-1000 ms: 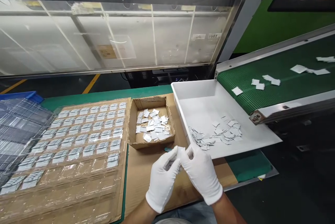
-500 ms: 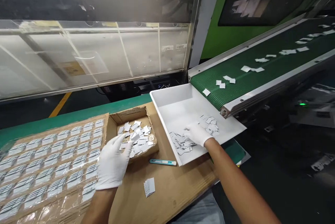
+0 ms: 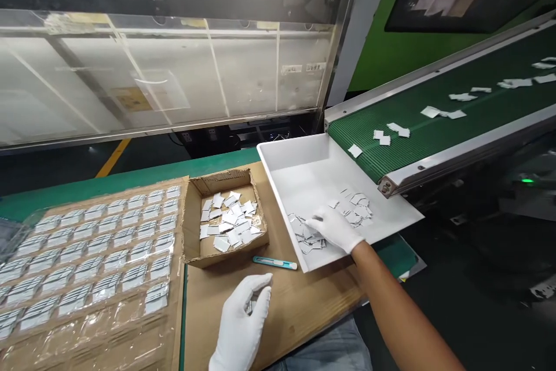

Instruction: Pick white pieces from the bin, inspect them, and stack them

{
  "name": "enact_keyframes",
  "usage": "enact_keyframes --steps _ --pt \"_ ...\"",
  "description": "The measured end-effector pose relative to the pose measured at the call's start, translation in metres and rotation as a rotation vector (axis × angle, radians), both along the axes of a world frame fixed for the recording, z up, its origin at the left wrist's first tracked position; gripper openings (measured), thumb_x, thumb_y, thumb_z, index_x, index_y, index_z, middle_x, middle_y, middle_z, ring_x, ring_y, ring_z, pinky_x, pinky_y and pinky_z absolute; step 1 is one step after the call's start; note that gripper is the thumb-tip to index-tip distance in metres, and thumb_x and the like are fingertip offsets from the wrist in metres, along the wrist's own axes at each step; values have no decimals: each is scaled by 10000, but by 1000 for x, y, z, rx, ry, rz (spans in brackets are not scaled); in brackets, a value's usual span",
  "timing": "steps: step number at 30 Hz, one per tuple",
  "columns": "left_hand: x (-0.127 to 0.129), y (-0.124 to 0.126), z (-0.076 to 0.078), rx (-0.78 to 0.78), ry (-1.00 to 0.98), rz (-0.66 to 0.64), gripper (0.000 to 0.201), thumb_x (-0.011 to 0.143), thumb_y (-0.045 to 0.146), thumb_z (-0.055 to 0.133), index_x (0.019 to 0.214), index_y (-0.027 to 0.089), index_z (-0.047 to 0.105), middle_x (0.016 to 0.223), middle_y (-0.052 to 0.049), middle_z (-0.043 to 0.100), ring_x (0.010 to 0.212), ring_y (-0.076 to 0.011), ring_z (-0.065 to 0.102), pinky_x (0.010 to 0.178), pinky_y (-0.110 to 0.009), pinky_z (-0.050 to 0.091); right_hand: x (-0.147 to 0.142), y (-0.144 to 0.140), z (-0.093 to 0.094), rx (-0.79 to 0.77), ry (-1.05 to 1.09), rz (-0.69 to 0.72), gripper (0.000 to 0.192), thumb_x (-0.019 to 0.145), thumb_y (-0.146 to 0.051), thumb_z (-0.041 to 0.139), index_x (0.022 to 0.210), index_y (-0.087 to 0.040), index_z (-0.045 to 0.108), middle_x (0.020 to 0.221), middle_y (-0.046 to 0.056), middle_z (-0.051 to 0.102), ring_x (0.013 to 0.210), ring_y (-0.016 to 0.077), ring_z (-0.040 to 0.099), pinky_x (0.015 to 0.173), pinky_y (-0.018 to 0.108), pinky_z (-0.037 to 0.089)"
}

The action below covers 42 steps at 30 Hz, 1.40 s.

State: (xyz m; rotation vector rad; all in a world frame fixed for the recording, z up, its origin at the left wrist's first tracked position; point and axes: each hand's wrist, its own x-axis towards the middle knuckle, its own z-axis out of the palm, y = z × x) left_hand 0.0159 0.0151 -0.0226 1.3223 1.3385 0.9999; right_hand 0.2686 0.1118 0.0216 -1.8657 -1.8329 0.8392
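My left hand (image 3: 243,319), in a white glove, is curled over the brown board in front of the cardboard box. Its thumb and fingers close around a small stack of thin white pieces (image 3: 251,305), mostly hidden by the glove. My right hand (image 3: 336,228), also gloved, reaches into the white tray (image 3: 295,177). Its fingertips are drawn together at a heap of loose white pieces (image 3: 306,237); what lies between them is hidden. More white pieces (image 3: 358,209) lie beyond that hand.
The cardboard box (image 3: 223,180) holds loose white pieces. Beside it, a plastic-covered sheet (image 3: 108,319) carries rows of stacked pieces. A light-blue utility knife (image 3: 275,263) lies between box and tray. A green conveyor belt (image 3: 391,157) bearing white pieces ends above the tray.
My left hand has moved from beside the box, right and toward me, onto the small stack on the board. My right hand stays at the pieces in the tray. The view has shifted slightly.
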Motion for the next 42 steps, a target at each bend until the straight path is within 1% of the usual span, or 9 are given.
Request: enact_keyframes --steps 3,5,8,10,15,19,23,33,42 --pt "6 2 8 -159 -165 -69 312 812 475 656 900 190 744 811 -67 734 704 -200 670 685 -298 548 -20 -28 15 82 154 1 293 950 -304 447 775 -167 638 741 12 678 701 154 637 640 245 478" --pt "11 6 14 -288 -357 -114 424 801 559 635 901 157 728 712 -57 703 580 -168 636 584 -283 522 -40 -52 20 131 344 49 280 959 -322 459 825 -178 658 744 9 691 681 152 644 638 246 495" --pt "14 11 24 -499 -652 -202 517 729 622 675 868 126 704 618 -26 636 444 -114 559 431 -226 431 -65 -81 17 233 521 206 171 938 -250 543 916 -209 707 800 18 724 726 161 671 696 257 515" --pt "10 13 29 -549 -739 -192 479 676 553 761 861 116 696 600 -1 600 427 -78 520 405 -188 392 -75 -92 9 291 533 249 171 932 -194 555 983 -238 712 855 20 731 772 162 678 743 264 520" --pt "0 10 33 -480 -590 -93 422 637 374 819 938 123 662 621 -8 654 475 -105 579 442 -203 461 -85 -107 -14 298 558 105 226 854 -133 618 1030 -240 711 949 40 747 831 176 695 781 266 547" --pt "1 8 32 -406 -441 -56 352 637 268 771 928 117 644 579 13 645 462 -124 597 464 -237 500 -94 -114 -21 78 655 -70 409 726 -174 727 1133 -191 696 963 74 765 820 213 714 743 291 583" --pt "2 6 28 -411 -449 -28 366 640 272 738 949 117 617 574 16 651 448 -128 603 450 -238 495 -101 -113 -21 -88 804 -219 379 712 -283 773 1066 -160 717 828 63 771 755 212 718 707 293 588" --pt "1 3 18 -390 -502 5 469 677 316 761 1061 116 581 601 25 653 484 -125 622 472 -231 511 -102 -110 -21 -159 809 -313 391 650 -282 797 1020 -163 758 805 55 759 747 203 691 702 277 556" --pt "-1 -4 10 -355 -733 -56 496 728 443 774 1071 116 625 670 -28 683 526 -126 632 487 -219 507 -104 -108 -7 -202 814 -375 413 576 -317 845 958 -176 781 716 20 739 703 190 671 668 260 541"
